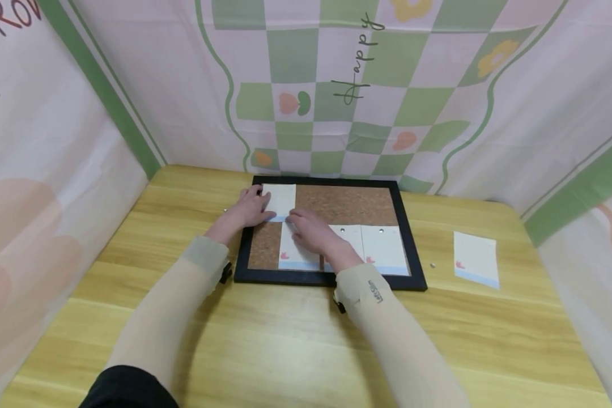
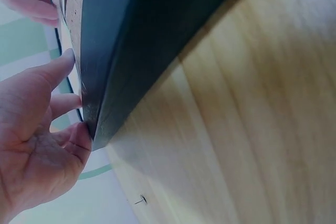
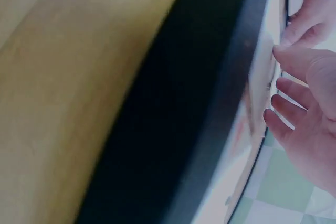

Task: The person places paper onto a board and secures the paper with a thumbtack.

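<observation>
At far left we saw a thumbtack (image 2: 142, 200) on the wooden table (image 1: 285, 334); next, the left hand (image 1: 251, 208), fingers loosely spread, touched the left side of the blue-banded note sheet (image 1: 280, 198) in the upper-left corner of the framed corkboard (image 1: 347, 204). We judged this paper light, thin, easily creased and apt to slide, best steadied by its edges. The right hand (image 1: 313, 231), fingers apart, met its lower-right corner; well beyond lay a loose sheet (image 1: 475, 258).
</observation>
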Motion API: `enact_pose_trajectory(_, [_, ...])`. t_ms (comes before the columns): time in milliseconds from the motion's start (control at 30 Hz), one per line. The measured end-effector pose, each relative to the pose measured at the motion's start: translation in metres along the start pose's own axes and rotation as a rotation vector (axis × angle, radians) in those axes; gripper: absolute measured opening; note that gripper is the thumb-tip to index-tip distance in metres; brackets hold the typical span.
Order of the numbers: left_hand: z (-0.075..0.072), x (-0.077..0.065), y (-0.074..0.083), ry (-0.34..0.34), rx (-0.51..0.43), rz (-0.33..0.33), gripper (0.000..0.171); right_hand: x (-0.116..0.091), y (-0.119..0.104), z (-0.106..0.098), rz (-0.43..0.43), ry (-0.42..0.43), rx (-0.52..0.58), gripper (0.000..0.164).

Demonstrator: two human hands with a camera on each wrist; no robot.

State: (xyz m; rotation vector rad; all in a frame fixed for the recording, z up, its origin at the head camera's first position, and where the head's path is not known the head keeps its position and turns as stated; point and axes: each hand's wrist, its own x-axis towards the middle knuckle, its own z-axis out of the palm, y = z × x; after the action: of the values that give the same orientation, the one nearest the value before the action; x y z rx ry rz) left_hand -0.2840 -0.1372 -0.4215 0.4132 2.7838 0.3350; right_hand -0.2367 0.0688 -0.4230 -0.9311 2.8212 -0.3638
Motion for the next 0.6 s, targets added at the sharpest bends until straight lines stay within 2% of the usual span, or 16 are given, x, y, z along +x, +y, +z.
enact_pose_trajectory(367, [0.002, 0.001, -0.008, 0.02, -0.056, 0.033, 0.064, -0.001, -0.001, 0.007, 0.031, 0.0, 0.055, 0.043])
enact_pose_trajectory(433, [0.002, 0.0, -0.01, 0.032, -0.093, 0.047, 0.061, -0.001, -0.001, 0.008, 0.035, -0.002, 0.068, 0.043])
enact_pose_trajectory(600, [0.0, -0.001, -0.018, 0.088, -0.251, 0.093, 0.053, -0.003, 0.001, 0.007, 0.034, 0.004, 0.103, 0.044])
